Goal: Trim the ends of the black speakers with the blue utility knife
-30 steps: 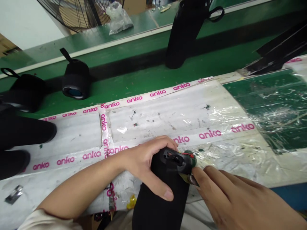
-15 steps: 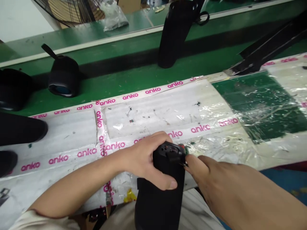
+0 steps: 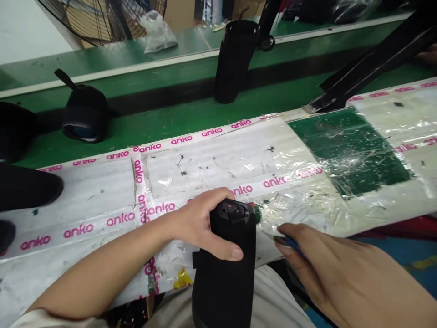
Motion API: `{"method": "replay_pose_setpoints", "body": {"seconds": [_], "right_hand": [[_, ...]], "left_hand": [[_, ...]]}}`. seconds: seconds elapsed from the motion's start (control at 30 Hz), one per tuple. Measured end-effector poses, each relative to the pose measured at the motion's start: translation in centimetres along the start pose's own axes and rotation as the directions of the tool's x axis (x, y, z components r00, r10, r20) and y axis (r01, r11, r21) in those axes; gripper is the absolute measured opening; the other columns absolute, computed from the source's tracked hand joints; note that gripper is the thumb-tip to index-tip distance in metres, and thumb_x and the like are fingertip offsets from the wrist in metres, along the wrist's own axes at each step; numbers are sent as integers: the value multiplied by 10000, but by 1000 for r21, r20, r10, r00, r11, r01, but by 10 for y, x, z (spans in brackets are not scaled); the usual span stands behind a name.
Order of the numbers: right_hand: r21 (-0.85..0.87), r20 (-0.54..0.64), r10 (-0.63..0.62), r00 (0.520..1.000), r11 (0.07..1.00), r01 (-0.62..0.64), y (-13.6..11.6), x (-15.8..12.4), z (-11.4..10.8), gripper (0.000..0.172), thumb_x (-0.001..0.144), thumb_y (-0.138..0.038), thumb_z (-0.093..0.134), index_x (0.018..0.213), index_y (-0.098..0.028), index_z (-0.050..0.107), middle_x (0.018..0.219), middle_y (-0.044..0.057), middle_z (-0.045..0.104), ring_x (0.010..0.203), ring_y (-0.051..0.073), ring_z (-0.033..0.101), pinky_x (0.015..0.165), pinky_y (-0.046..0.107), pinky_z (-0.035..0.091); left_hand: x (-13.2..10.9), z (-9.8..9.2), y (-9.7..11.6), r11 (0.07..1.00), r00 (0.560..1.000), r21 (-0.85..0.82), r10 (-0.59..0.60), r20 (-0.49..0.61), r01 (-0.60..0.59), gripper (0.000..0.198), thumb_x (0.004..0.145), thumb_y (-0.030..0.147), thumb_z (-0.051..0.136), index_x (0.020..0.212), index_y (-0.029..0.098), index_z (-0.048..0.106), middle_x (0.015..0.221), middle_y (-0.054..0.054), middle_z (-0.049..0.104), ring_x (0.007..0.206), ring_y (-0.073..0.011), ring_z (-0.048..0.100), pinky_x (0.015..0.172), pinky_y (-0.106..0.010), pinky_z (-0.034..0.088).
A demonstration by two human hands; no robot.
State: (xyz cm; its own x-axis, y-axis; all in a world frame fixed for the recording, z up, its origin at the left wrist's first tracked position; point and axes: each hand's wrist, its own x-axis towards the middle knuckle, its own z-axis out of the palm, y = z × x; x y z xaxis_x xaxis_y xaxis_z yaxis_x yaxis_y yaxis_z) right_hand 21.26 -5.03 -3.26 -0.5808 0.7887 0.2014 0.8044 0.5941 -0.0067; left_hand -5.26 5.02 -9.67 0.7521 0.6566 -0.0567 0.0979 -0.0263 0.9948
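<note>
Black fabric-sleeved cylindrical speaker — near upright at 6 o'clock in the view, dark plastic end cap on top, lower body running out of frame. Left hand closed round the upper end, fingers curled over the far side, thumb pressed along the sleeve: a firm wrap, nothing spread. Right hand just apart at 4 o'clock, fingers folded in, apparently pinching a small blue-handled tool with a dark tip. Small green part with a fleck of red poking out just beyond the end cap, too small to make out well. Possible trouble — a hurried jab or a loosened left grip sending the tool tip into that green part, or the smooth sleeve twisting in the palm. Also a risk: a knock against the white corrugated sheet behind. Farther off at 12 o'clock, a tall black cylindrical speaker upright on the green bench.
</note>
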Motion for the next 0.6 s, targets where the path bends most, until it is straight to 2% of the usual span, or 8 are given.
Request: {"method": "replay_pose_setpoints", "body": {"seconds": [0.13,0.27,0.43,0.6], "right_hand": [[-36,48,-84,995,996,86,-5,4,11,240,1067,-61,349,1130,-169,553,813,63,709,573,227,704,438,356,431],[-17,69,-96,993,995,98,-4,9,15,322,884,17,429,1099,-202,528,793,42,681,519,223,655,433,346,405],[19,53,-83,995,996,82,-4,18,15,350,811,24,446,1036,-243,471,710,-21,574,460,184,596,431,330,345],[50,75,-64,995,997,60,-4,19,16,389,772,33,432,1016,-269,417,696,-45,548,441,171,568,456,328,310]], "left_hand": [[0,1,0,1000,1000,3,23,2,-23,630,600,543,983,983,228,595,901,1,599,799,-173,530,672,-286,451],[0,2,-2,1000,1000,-19,10,6,-10,659,592,571,990,991,229,592,926,-14,617,816,-182,532,679,-289,468],[0,1,-2,999,1000,-45,-2,21,3,636,582,521,994,980,231,591,915,-12,622,814,-181,525,683,-286,469],[1,1,0,999,1000,-47,-21,20,22,631,577,517,994,954,228,578,901,-3,596,806,-173,501,669,-278,439]]}}
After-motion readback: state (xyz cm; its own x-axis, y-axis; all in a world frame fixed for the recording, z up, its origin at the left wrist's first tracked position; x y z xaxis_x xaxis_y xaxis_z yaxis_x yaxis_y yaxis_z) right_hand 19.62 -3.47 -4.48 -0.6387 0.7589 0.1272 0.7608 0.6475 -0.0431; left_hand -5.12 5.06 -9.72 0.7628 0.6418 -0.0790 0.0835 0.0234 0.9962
